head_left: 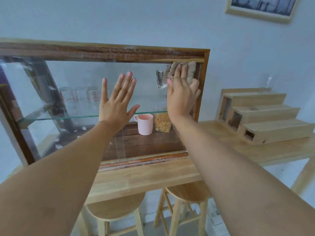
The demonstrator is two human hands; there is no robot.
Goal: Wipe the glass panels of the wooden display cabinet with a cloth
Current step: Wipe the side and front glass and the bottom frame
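Note:
The wooden display cabinet (109, 52) stands on a light wooden counter, its front glass panel (76, 77) facing me. My right hand (180, 96) presses a beige cloth (189, 70) flat against the glass in the upper right corner, just below the top frame. My left hand (117, 101) lies flat with fingers spread on the middle of the glass and holds nothing.
Inside the cabinet are clear glasses (80, 97) on a glass shelf, a pink mug (144, 124), a snack bag (162, 122) and a small packet (161, 79). A stepped wooden rack (265, 116) sits on the counter (153, 178) to the right. Two wooden stools (117, 208) stand below.

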